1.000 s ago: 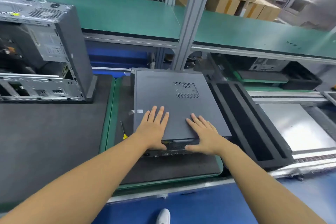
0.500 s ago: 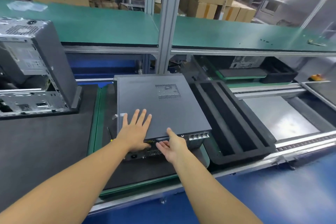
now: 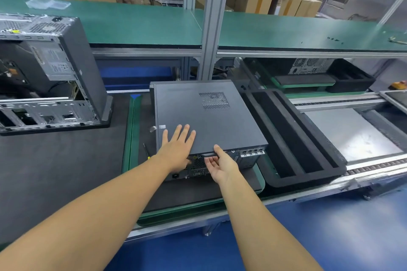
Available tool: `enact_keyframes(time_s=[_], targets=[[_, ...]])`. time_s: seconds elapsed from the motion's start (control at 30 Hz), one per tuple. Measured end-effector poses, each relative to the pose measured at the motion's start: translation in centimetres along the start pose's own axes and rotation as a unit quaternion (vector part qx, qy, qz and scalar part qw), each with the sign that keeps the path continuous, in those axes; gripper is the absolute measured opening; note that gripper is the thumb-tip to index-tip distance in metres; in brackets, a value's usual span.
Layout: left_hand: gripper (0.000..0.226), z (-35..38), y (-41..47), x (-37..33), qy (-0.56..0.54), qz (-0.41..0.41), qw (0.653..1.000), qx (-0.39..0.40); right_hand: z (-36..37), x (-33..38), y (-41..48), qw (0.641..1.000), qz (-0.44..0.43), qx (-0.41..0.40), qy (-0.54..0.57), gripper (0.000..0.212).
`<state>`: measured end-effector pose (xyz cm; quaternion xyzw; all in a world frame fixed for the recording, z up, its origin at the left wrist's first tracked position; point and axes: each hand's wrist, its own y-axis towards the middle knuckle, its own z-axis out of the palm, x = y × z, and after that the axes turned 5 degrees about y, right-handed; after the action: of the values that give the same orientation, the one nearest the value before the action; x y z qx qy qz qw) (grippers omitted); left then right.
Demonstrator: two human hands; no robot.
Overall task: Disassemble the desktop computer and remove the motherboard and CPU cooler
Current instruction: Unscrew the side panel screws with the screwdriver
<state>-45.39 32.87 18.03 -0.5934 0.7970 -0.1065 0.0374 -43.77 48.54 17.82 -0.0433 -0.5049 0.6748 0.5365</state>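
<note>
The desktop computer (image 3: 209, 114) is laid flat on the dark mat of the table (image 3: 55, 171), pretty much dead centre. Its top panel (image 3: 224, 134) is on, so nothing inside can be seen. The left hand (image 3: 176, 149) is pressed flat on the panel's near left part, fingers spread. The right hand (image 3: 221, 166) is clamped on the panel's near edge, thumb on top, fingers tucked under the lip. The rear ports are half covered by both hands. A screwdriver (image 3: 145, 150) just left of the case is partly hidden by the left forearm. An opened case (image 3: 55, 68) at far left is cut off by the frame.
</note>
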Motion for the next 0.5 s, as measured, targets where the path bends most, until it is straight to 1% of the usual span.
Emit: enact_keyframes(time_s=[0.13, 0.37, 0.5], targets=[[0.093, -0.1, -0.1, -0.3, 0.009, -0.010, 1.000, 0.001, -0.1, -0.3, -0.3, 1.000, -0.013, 0.001, 0.005, 0.023], [0.099, 1.1, -0.5, -1.3, 0.052, -0.027, 0.998, -0.038, -1.2, -0.9, -0.8, 0.998, -0.052, 0.022, 0.008, 0.037], [0.097, 1.1, -0.4, -1.1, 0.049, -0.023, 0.998, -0.034, -1.3, -0.7, -0.9, 0.998, -0.055, 0.032, -0.007, 0.039]])
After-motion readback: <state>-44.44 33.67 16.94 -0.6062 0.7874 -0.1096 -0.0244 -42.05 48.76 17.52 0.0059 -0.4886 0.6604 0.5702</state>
